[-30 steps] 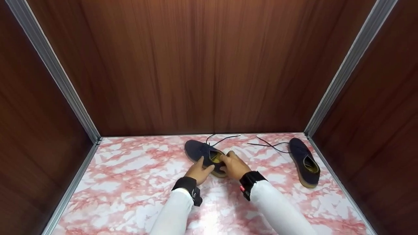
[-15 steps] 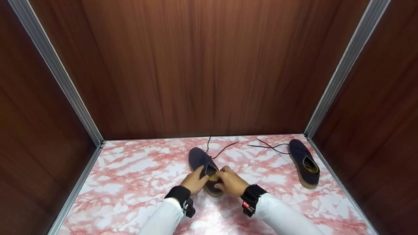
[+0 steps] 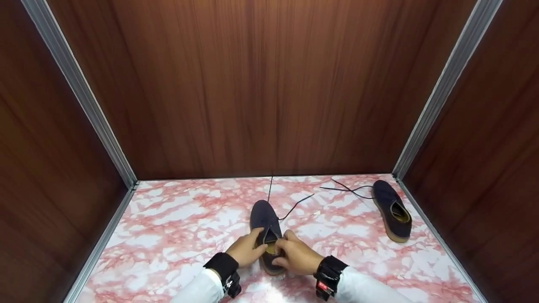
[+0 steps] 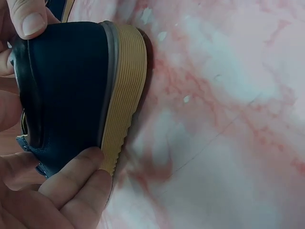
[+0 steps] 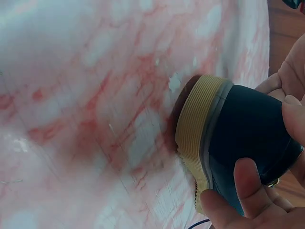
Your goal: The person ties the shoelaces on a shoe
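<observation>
A dark navy lace-up shoe (image 3: 262, 214) with a tan ridged sole (image 4: 125, 81) stands on the marbled surface, toe pointing away from me. My left hand (image 3: 246, 251) grips its left side, thumb by the opening and fingers along the side. At the right rear, my right hand (image 3: 301, 256) pinches the collar, with its thumb near the heel. Fingers (image 5: 248, 183) of the right hand press the shoe's side just above the sole in the right wrist view. One loose lace (image 3: 294, 207) trails to the right of the toe, and another runs toward the back wall.
A matching navy shoe (image 3: 385, 202) stands at the far right beside the metal edge strip, its laces (image 3: 347, 189) spread leftward. Brown wood-grain panels (image 3: 269, 92) enclose the pink-and-white marbled surface (image 3: 177, 219) at the back and both sides.
The held shoe has been drawn toward me and turned clockwise, from its toe pointing up-left to nearly straight away. Both hands moved along with it. The other shoe stayed put.
</observation>
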Demonstrator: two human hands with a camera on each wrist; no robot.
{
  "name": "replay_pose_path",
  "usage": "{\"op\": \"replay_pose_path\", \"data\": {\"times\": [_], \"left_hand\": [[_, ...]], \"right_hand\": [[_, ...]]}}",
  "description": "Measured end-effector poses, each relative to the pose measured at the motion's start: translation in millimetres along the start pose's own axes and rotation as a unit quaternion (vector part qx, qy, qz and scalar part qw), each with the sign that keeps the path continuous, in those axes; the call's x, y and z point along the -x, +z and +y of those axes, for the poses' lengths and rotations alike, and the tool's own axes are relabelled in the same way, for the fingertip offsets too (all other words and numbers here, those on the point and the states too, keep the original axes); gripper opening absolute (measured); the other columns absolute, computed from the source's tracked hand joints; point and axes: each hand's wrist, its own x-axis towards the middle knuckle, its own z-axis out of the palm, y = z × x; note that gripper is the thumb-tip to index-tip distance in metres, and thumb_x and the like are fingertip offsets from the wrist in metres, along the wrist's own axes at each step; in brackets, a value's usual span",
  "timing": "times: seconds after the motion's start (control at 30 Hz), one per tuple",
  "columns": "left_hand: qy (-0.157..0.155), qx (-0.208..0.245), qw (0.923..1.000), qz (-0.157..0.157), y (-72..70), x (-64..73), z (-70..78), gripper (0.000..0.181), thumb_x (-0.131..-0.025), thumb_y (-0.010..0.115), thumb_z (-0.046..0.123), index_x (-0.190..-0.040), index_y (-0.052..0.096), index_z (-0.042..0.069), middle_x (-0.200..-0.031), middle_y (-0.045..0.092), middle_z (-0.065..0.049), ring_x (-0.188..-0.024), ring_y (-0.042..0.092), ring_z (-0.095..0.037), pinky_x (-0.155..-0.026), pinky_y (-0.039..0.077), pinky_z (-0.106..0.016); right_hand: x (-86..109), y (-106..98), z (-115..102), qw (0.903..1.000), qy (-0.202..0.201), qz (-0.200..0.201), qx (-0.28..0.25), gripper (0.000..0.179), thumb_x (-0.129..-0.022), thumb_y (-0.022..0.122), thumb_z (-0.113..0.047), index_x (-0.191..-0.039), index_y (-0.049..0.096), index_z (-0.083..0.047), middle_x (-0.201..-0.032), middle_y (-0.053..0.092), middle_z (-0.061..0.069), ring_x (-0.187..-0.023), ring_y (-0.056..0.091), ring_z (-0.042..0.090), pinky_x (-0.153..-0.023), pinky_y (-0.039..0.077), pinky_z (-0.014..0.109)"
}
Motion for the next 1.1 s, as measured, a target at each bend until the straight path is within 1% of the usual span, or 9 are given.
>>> {"op": "replay_pose_path", "data": {"times": [0.27,0.4,0.5,0.63,0.77,0.83,0.9,1.0,1.1], "left_hand": [[0.006,-0.015,0.9998,-0.013,2.7,-0.1,2.2,0.064,-0.101,0.064,0.033,-0.152,0.045,0.000,-0.139,0.064,-0.029,-0.126,0.065,-0.042,-0.106,0.052,-0.055],[-0.007,-0.012,0.9999,-0.002,2.4,-5.5,3.4,0.057,-0.102,0.061,0.035,-0.147,0.051,0.003,-0.136,0.066,-0.027,-0.123,0.067,-0.039,-0.104,0.053,-0.054],[-0.023,-0.010,0.9992,0.030,0.6,-17.5,5.0,0.041,-0.104,0.059,0.034,-0.132,0.062,0.004,-0.127,0.067,-0.024,-0.114,0.067,-0.035,-0.099,0.054,-0.051],[-0.040,-0.014,0.9967,0.069,-3.5,-42.3,9.0,0.024,-0.105,0.057,0.025,-0.099,0.067,0.003,-0.100,0.067,-0.015,-0.092,0.065,-0.026,-0.086,0.055,-0.045],[-0.083,-0.029,0.9945,0.057,-6.5,-63.5,13.3,0.035,-0.106,0.057,0.026,-0.077,0.063,0.006,-0.078,0.066,-0.009,-0.077,0.063,-0.023,-0.077,0.054,-0.040],[-0.095,-0.043,0.9933,0.049,-7.3,-69.4,15.1,0.037,-0.106,0.057,0.026,-0.076,0.064,0.005,-0.079,0.069,-0.012,-0.080,0.067,-0.027,-0.079,0.056,-0.042],[-0.096,-0.051,0.9930,0.047,-7.1,-73.0,15.8,0.034,-0.106,0.057,0.023,-0.080,0.065,0.003,-0.086,0.072,-0.016,-0.089,0.071,-0.032,-0.085,0.057,-0.045],[-0.075,-0.049,0.9940,0.062,-6.4,-74.5,16.2,0.024,-0.106,0.054,0.016,-0.089,0.062,0.002,-0.092,0.070,-0.020,-0.095,0.071,-0.037,-0.087,0.056,-0.048],[-0.044,-0.036,0.9956,0.074,-4.5,-72.8,15.2,0.020,-0.106,0.052,0.013,-0.088,0.055,0.005,-0.082,0.061,-0.013,-0.083,0.064,-0.030,-0.079,0.052,-0.043]], "right_hand": [[6.5,0.7,-0.3,1.0000,-0.002,-0.004,0.001,0.026,-0.088,0.085,-0.028,-0.090,0.065,-0.012,-0.098,0.044,-0.001,-0.079,0.048,0.001,-0.071,0.053,0.020],[7.5,0.8,0.1,1.0000,0.005,-0.004,0.006,0.026,-0.088,0.084,-0.030,-0.091,0.065,-0.013,-0.099,0.043,-0.002,-0.079,0.049,0.001,-0.072,0.053,0.020],[6.7,1.1,0.2,0.9999,0.003,-0.001,0.012,0.027,-0.087,0.084,-0.031,-0.090,0.065,-0.013,-0.099,0.043,-0.002,-0.080,0.049,0.002,-0.072,0.053,0.021],[4.8,2.5,-1.0,0.9999,-0.001,-0.002,0.013,0.027,-0.086,0.085,-0.030,-0.089,0.064,-0.014,-0.098,0.043,-0.002,-0.080,0.048,0.003,-0.072,0.053,0.021],[3.0,4.7,-4.0,0.9999,0.003,-0.016,0.001,0.026,-0.087,0.085,-0.029,-0.088,0.063,-0.014,-0.098,0.042,-0.003,-0.080,0.047,0.002,-0.073,0.052,0.020],[1.9,6.0,-5.3,0.9997,0.006,-0.022,-0.003,0.025,-0.087,0.084,-0.029,-0.088,0.064,-0.014,-0.098,0.042,-0.003,-0.080,0.048,0.002,-0.074,0.052,0.020],[0.7,6.0,-6.4,0.9996,0.008,-0.026,-0.003,0.025,-0.088,0.083,-0.030,-0.089,0.064,-0.015,-0.099,0.043,-0.003,-0.080,0.048,0.002,-0.075,0.053,0.020],[-0.3,3.9,-7.4,0.9995,0.014,-0.029,-0.001,0.024,-0.088,0.083,-0.031,-0.090,0.065,-0.015,-0.100,0.044,-0.002,-0.081,0.049,0.002,-0.075,0.054,0.021],[-0.2,0.9,-7.3,0.9993,0.021,-0.032,0.001,0.023,-0.088,0.083,-0.030,-0.090,0.066,-0.014,-0.102,0.046,0.000,-0.081,0.051,0.003,-0.075,0.056,0.022]]}}
